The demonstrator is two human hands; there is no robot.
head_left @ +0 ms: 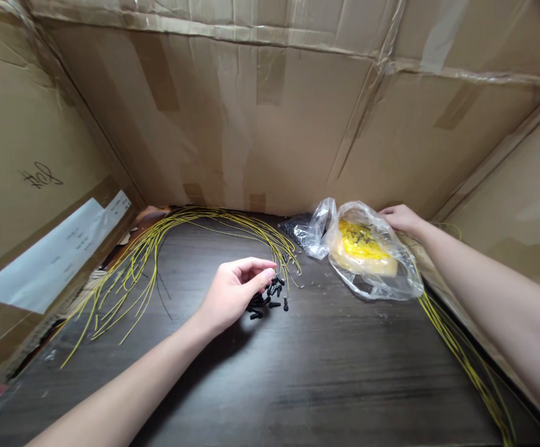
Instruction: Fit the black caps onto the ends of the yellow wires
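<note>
Left hand (239,290): narrowed over loose black pieces (275,305) on the tabletop (307,385); hold unclear. Right hand (403,218): at clear bag (407,285), part-hidden, cannot tell. Yellow wires (190,215) lie behind. Loose pieces suggest unfinished work; completed count indeterminable.

The 1 camera sits on the person's head and looks forward and down onto the flat, dark wood-grain worktop (307,379). It is near enough that the bare left hand (230,292) falls close to mid-frame, with the bare right hand (403,218) farther off to the right. The tall, taped brown cardboard wall (233,136) spans the upper half.
</note>
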